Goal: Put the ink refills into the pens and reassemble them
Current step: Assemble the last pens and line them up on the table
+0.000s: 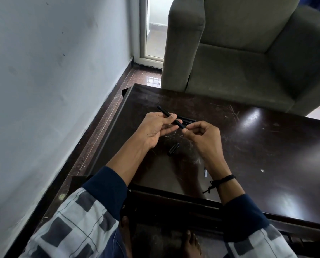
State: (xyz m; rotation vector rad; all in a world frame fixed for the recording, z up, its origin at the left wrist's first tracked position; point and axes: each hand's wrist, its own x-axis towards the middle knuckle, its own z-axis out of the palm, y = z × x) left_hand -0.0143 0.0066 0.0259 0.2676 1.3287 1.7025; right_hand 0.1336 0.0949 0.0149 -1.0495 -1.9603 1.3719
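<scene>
The left hand [155, 128] gripped the black pen barrel [179, 123] above the worktop [267, 146], its long axis slanting from far left to near right; the right hand [202, 135], just beside, pinched that near-right end, so I judged any push would run along the barrel

One head-worn wide-angle camera looks forward and steeply down, close above the table [248, 146], armchair [239, 62] at one o'clock.

Left hand [155, 128] grips pen [164, 111]; right hand [203, 138] pinches its end, forearms angled inward.
</scene>
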